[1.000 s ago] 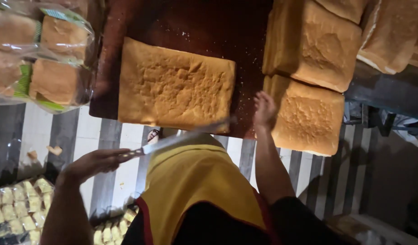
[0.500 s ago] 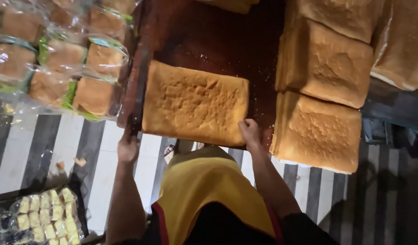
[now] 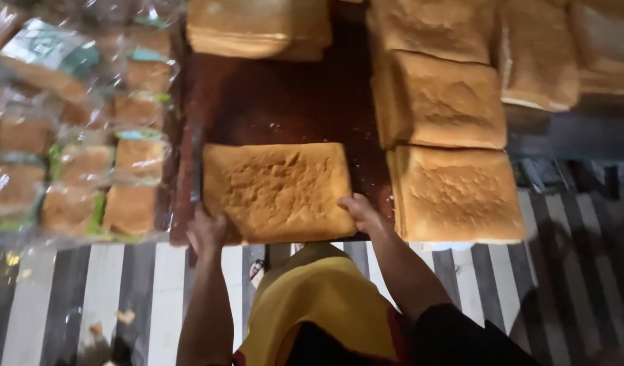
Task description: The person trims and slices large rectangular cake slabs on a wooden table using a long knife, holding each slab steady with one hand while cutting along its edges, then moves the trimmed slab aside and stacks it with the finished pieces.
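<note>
- Dark brown wood forms the worktop, dusted with pale crumbs, and below its near edge lies a floor of grey and white stripes; everything is dim and softly blurred, so fine detail is lost.
- One flat, golden sponge slab lies on the near part of the worktop, its crust pitted and uneven.
- On the person's left, the left hand sits at the slab's near left corner, fingers curled against the edge; whether they reach under it cannot be made out.
- On the other side, the right hand rests on the slab's near right corner, fingers laid over the top and thumb at the edge, a loose hold rather than a closed fist.
- Beside that hand a second slab lies just to the right, with a third slab beyond it; more slabs run off the top and right edges and are cut off.
- At the top centre a stack of slabs is only partly in view.
- To the left, wrapped cakes in clear plastic glare and smear together; their count is unclear.
- A yellow cloth on the person's front hides the floor below the worktop.
</note>
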